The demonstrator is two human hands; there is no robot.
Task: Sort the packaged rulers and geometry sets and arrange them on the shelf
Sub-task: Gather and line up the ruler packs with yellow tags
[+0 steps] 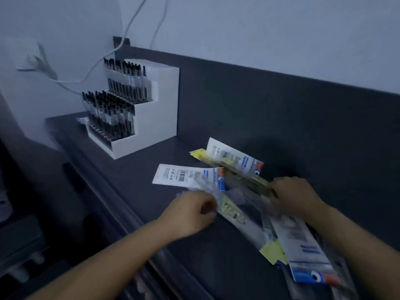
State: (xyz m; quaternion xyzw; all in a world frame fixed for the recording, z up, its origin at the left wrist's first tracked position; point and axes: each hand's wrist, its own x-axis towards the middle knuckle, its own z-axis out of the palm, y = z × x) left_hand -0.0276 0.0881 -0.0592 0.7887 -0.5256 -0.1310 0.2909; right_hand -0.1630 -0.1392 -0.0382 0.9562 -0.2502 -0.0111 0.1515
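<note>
Heaped packs (303, 252) by the shelf's (134, 169) near edge look light, slick, floppy: take an end. Now the left hand (190, 211) pinches a clear pack (231, 210); the right hand (296, 195) is blurred, grip untellable.

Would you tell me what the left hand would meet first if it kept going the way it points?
Probably the clear packet with a yellow card, lying at the left hand's fingertips; blur hides whether they touch.

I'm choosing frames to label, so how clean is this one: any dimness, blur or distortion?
Head view: dim, bluish light throughout. Head view: motion blur smears the left hand, the right hand and the packages between them. Head view: the barcode package and pen display look fairly sharp; the wide-angle lens slightly bows the shelf.
</note>
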